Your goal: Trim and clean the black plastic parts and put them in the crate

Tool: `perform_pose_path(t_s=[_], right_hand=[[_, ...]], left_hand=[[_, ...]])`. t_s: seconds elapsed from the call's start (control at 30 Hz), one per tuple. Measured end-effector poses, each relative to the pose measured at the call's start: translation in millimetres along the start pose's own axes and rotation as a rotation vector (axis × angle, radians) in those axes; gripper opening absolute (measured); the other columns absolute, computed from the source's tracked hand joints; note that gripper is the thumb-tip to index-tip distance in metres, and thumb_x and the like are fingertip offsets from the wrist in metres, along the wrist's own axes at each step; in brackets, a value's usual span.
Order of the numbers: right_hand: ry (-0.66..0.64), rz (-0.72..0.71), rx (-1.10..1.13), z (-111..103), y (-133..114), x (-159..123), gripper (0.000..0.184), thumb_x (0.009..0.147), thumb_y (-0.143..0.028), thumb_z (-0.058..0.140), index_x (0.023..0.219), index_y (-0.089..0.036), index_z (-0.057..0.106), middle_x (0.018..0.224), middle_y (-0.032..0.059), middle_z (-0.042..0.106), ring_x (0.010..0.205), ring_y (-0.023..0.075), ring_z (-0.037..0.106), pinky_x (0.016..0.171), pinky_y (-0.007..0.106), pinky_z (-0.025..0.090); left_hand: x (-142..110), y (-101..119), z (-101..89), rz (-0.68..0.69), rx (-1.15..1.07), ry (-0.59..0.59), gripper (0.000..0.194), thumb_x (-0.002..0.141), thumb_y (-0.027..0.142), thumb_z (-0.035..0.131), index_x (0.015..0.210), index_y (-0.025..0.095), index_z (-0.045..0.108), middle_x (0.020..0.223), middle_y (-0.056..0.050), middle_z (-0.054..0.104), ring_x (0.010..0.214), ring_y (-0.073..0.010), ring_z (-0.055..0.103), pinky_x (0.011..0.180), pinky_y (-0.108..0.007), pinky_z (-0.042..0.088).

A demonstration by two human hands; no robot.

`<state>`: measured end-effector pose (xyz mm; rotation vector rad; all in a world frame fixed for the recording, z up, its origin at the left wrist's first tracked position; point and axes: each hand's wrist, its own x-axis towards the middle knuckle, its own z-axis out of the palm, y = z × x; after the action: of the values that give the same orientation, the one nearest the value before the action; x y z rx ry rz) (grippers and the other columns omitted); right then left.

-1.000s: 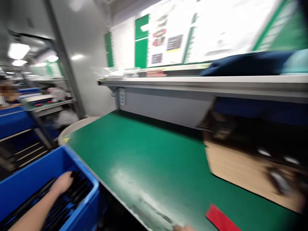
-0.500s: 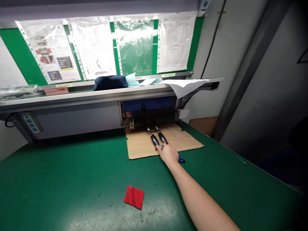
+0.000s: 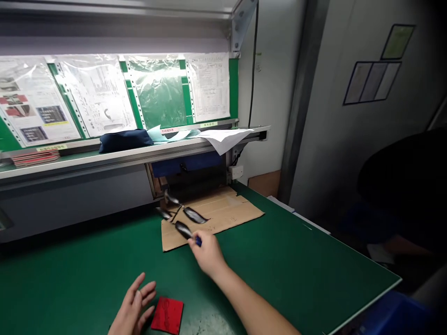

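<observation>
In the head view, a black-gripped tool [image 3: 183, 230] is held at one end by the closed right hand [image 3: 208, 252] over the cardboard sheet [image 3: 232, 216], while the left hand [image 3: 132, 307] is held open just beside the red pad [image 3: 168, 316].

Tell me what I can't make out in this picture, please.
All in the head view:
Black-handled piece: its near end is covered by the right hand; its far end is blurred.
Blue item: mostly hidden by the right hand.
Left hand: wrist cut off by the bottom edge.
Printed sheet: print too small and faint.
Opening under the shelf: inside lost in shadow.
</observation>
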<state>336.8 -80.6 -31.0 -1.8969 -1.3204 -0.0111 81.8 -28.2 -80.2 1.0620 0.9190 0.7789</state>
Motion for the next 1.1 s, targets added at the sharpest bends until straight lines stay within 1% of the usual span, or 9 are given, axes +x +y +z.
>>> perform_pose_path(t_s=[0.1, 0.27, 0.37, 0.47, 0.53, 0.73, 0.83, 1.0, 1.1], right_hand=[[-0.092, -0.27, 0.085, 16.6, -30.0, -39.2, 0.006, 0.087, -0.024, 0.06, 0.09, -0.021, 0.063, 0.087, 0.001, 0.063, 0.079, 0.0167, 0.058, 0.069, 0.023, 0.042], [-0.278, -0.599, 0.085, 38.3, -50.0, -70.9, 0.024, 0.075, -0.041, 0.077, 0.089, -0.026, 0.064, 0.085, -0.0029, 0.062, 0.077, 0.0171, 0.057, 0.072, 0.026, 0.041], [-0.244, -0.49, -0.048, 34.9, -42.2, -61.6, 0.034, 0.076, -0.043, 0.079, 0.099, -0.025, 0.061, 0.09, -0.0004, 0.059, 0.083, 0.0196, 0.055, 0.075, 0.03, 0.04], [-0.194, -0.351, -0.1, 27.9, -32.9, -49.2, 0.031, 0.087, -0.033, 0.069, 0.113, -0.023, 0.055, 0.104, 0.0048, 0.056, 0.094, 0.024, 0.052, 0.08, 0.036, 0.04], [-0.196, -0.324, -0.117, 25.8, -33.5, -48.4, 0.032, 0.09, -0.03, 0.066, 0.118, -0.024, 0.052, 0.109, 0.0062, 0.054, 0.101, 0.0259, 0.049, 0.085, 0.039, 0.038], [-0.401, -0.433, -0.1, 33.4, -62.3, -76.7, 0.046, 0.074, -0.042, 0.083, 0.11, -0.029, 0.057, 0.106, 0.0008, 0.055, 0.1, 0.0234, 0.05, 0.088, 0.035, 0.039], [-0.46, -0.414, -0.063, 37.0, -70.4, -86.6, 0.035, 0.075, -0.034, 0.082, 0.101, -0.028, 0.06, 0.1, 0.0, 0.056, 0.094, 0.0219, 0.052, 0.084, 0.034, 0.041], [-0.314, -0.381, 0.237, 42.1, -80.2, -89.0, 0.02, 0.089, -0.024, 0.062, 0.108, -0.025, 0.055, 0.107, 0.0044, 0.053, 0.098, 0.0231, 0.051, 0.086, 0.037, 0.043], [-0.196, -0.436, 0.445, 52.3, -91.6, -91.3, 0.022, 0.095, -0.027, 0.055, 0.116, -0.023, 0.052, 0.115, 0.0079, 0.049, 0.103, 0.0238, 0.05, 0.089, 0.038, 0.044]], left_hand=[[11.4, 16.0, 15.1, -0.073, -0.318, 0.069, 0.047, 0.085, 0.069, 0.035, 0.123, 0.043, 0.045, 0.122, -0.003, 0.063, 0.118, -0.0207, 0.057, 0.087, -0.037, 0.054], [0.5, 35.4, -9.2, 0.071, -0.683, 0.094, 0.034, 0.096, 0.05, 0.032, 0.102, 0.034, 0.062, 0.08, 0.004, 0.063, 0.072, -0.0102, 0.061, 0.068, -0.023, 0.054], [-11.3, 37.0, -33.4, 0.078, -0.773, 0.003, 0.034, 0.097, 0.045, 0.035, 0.113, 0.027, 0.06, 0.062, 0.005, 0.048, 0.051, -0.0064, 0.048, 0.055, -0.021, 0.047], [-18.7, 28.9, -54.5, -0.017, -0.865, -0.261, 0.044, 0.096, 0.049, 0.036, 0.125, 0.02, 0.054, 0.056, 0.008, 0.039, 0.042, -0.004, 0.038, 0.052, -0.022, 0.041], [-21.6, 20.9, -63.5, -0.104, -0.866, -0.355, 0.05, 0.096, 0.052, 0.032, 0.127, 0.018, 0.052, 0.055, 0.009, 0.038, 0.039, -0.0031, 0.036, 0.05, -0.022, 0.038], [-29.1, 9.4, -69.5, -0.244, -0.796, -0.409, 0.051, 0.097, 0.049, 0.034, 0.126, 0.012, 0.053, 0.053, 0.009, 0.036, 0.035, -0.0032, 0.033, 0.049, -0.024, 0.034], [-32.1, 10.3, -68.6, -0.264, -0.755, -0.438, 0.047, 0.096, 0.047, 0.04, 0.124, 0.012, 0.055, 0.052, 0.009, 0.037, 0.036, -0.0037, 0.033, 0.051, -0.024, 0.034], [-29.6, 6.6, -66.1, -0.274, -0.643, -0.501, 0.038, 0.093, 0.044, 0.048, 0.11, 0.013, 0.062, 0.048, 0.009, 0.039, 0.035, -0.0049, 0.028, 0.05, -0.025, 0.032], [-25.4, 0.3, -65.5, -0.278, -0.562, -0.533, 0.032, 0.087, 0.044, 0.057, 0.082, 0.013, 0.064, 0.045, 0.007, 0.04, 0.033, -0.0055, 0.029, 0.049, -0.026, 0.034]])
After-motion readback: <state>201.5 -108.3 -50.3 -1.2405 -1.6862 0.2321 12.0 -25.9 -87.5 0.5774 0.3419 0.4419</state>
